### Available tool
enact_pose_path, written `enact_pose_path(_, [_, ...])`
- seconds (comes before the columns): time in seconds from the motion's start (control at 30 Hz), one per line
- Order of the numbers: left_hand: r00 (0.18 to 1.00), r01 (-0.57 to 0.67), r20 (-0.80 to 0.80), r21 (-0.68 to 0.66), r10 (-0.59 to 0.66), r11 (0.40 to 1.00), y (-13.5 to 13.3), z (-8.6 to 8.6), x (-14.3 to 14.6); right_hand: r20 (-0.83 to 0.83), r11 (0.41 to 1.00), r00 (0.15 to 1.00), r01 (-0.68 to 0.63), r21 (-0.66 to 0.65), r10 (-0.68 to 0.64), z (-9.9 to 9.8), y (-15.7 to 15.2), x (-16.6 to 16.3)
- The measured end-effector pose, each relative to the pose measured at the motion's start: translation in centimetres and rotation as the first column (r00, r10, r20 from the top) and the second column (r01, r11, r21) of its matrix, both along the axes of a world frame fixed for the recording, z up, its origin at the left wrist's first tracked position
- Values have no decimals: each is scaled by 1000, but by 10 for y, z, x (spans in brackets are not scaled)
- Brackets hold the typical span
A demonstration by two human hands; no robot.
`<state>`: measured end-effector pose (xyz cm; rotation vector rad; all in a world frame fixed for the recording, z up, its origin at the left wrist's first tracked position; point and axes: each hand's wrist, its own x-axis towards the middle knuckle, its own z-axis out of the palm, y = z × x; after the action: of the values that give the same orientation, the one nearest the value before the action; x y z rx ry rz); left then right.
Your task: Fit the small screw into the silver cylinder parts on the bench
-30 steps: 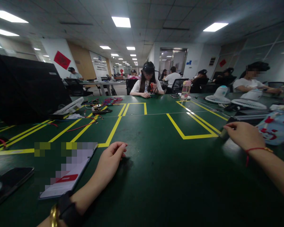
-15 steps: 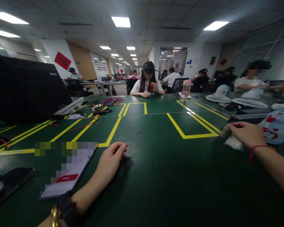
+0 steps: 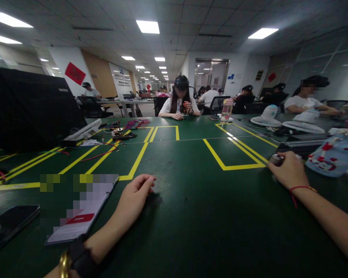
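My left hand (image 3: 133, 199) rests on the green table (image 3: 191, 216), its fingers curled loosely with nothing seen in them, right beside a phone with a lit screen (image 3: 81, 210). My right hand (image 3: 290, 170) reaches to the right side of the table and is closed round a small silvery cylinder (image 3: 276, 159) standing by the corner of a yellow tape rectangle (image 3: 234, 154). A red cord circles the right wrist. A dark watch and a gold bangle sit on the left wrist.
A second dark phone (image 3: 11, 222) lies at the left edge. A black monitor back (image 3: 31, 108) stands far left, with wires and small parts (image 3: 118, 135) beyond. White fans (image 3: 303, 123) and a blue patterned pouch (image 3: 333, 156) lie on the right. Several people sit across.
My right hand has drawn a little leftward and toward me with the small cylinder, now stood upright in its fingers. The left hand has stayed where it was.
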<state>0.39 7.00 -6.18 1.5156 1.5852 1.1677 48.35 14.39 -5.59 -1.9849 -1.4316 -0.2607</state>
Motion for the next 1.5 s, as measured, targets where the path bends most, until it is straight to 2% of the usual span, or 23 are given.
enact_pose_path(0.07, [1000,4,-15,1,-4,1000,0,0,1,-6,998,999,-52,48,52,3,-1,-13])
enact_pose_path(0.13, [1000,2,-25,7,-2,1000,0,0,1,-4,986,990,-138,91,139,8,-5,-39])
enact_pose_path(0.2, [1000,-4,-31,11,4,1000,0,0,2,-30,945,949,-308,109,313,13,-17,-81])
enact_pose_path(0.23, [999,-5,-34,12,5,1000,0,0,2,-57,901,902,-422,104,429,14,-27,-105])
enact_pose_path(0.27, [999,-5,-38,11,5,1000,-1,0,2,-123,815,806,-569,106,579,15,-38,-131])
enact_pose_path(0.3, [999,-4,-44,10,4,1000,-1,0,2,-195,699,676,-710,88,711,14,-50,-155])
enact_pose_path(0.37, [998,6,-63,8,-6,1000,0,-1,1,-260,503,473,-862,65,842,12,-76,-195])
enact_pose_path(0.43, [995,34,-91,15,-32,999,-1,0,2,-282,395,369,-918,38,886,7,-96,-218])
enact_pose_path(0.5, [990,76,-126,38,-71,996,-3,3,5,-297,350,328,-937,21,897,1,-107,-227])
enact_pose_path(0.57, [980,131,-160,73,-118,989,-10,9,13,-330,352,333,-936,-3,883,-4,-110,-226])
enact_pose_path(0.63, [965,209,-184,112,-186,972,-19,16,26,-390,385,356,-923,-5,849,-7,-110,-225])
enact_pose_path(0.7, [934,332,-192,148,-302,932,-29,23,40,-463,406,357,-914,8,811,-8,-108,-225])
enact_pose_path(0.77, [907,407,-186,143,-379,902,-36,29,53,-515,402,332,-915,25,790,-8,-107,-226])
enact_pose_path(0.9, [912,402,-157,165,-378,901,-40,33,67,-537,381,312,-924,20,784,-6,-106,-228])
enact_pose_path(1.07, [896,434,-178,155,-407,888,-39,36,70,-486,360,313,-933,4,816,-5,-106,-227])
enact_pose_path(1.17, [925,373,-143,159,-352,914,-39,37,66,-414,356,328,-934,-10,849,-2,-107,-227])
enact_pose_path(1.3, [960,271,-111,153,-256,950,-36,28,59,-330,451,427,-892,-3,842,3,-106,-225])
enact_pose_path(1.37, [940,317,-174,124,-294,940,-34,19,56,-334,482,455,-876,-2,825,3,-105,-223])
enact_pose_path(1.5, [824,423,-425,25,-373,906,-34,5,59,-346,489,461,-872,-6,817,0,-108,-225])
